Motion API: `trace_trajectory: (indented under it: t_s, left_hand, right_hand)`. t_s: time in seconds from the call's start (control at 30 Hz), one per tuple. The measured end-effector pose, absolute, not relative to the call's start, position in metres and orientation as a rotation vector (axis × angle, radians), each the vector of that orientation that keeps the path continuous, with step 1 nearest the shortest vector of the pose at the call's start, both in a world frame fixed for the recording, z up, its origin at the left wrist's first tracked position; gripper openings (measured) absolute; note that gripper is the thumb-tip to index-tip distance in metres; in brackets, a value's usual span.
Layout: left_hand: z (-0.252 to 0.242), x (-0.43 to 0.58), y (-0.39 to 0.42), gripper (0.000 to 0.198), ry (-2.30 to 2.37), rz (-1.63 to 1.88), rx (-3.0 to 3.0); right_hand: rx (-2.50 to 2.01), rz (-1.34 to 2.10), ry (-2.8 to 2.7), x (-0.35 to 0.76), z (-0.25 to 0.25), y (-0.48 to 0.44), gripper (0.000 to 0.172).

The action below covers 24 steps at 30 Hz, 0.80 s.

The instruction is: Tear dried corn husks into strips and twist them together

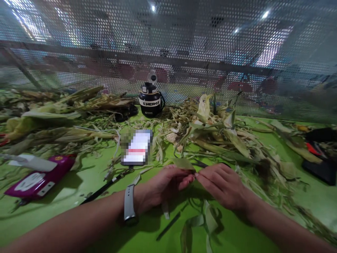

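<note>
My left hand (172, 184), with a grey watch strap on its wrist, pinches a pale green piece of corn husk (184, 163). The fingers of my right hand (222, 184) are closed, and their tips meet the left fingertips at the husk's edge. Exactly what lies between the tips is partly hidden. Behind the right hand a dark pointed thing (200, 163) shows, too covered to name. Below both hands, loose husk strips (210, 219) lie on the green tabletop (234, 235).
A phone (137, 147) with a lit screen lies ahead, a strap attached. Beyond it stands a black bottle (150, 102). Heaps of husks (223, 137) spread right and left. A purple device (42, 177) sits at left, a black object (319, 168) at right. Perforated sheeting (184, 52) rises behind.
</note>
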<state>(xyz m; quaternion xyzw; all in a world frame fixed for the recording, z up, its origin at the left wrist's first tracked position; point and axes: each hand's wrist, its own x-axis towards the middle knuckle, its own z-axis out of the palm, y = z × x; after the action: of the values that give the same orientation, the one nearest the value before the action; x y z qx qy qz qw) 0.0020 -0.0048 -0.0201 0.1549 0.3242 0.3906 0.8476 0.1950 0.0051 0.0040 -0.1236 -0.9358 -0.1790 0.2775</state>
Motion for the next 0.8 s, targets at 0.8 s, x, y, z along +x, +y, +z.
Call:
trace_trajectory:
  t_s: [0.8]
  left_hand:
    - [-0.018, 0.005, -0.017, 0.015, 0.886, 0.983, 0.540]
  right_hand:
    - [-0.953, 0.430, -2.243, 0.185, -0.012, 0.000, 0.008]
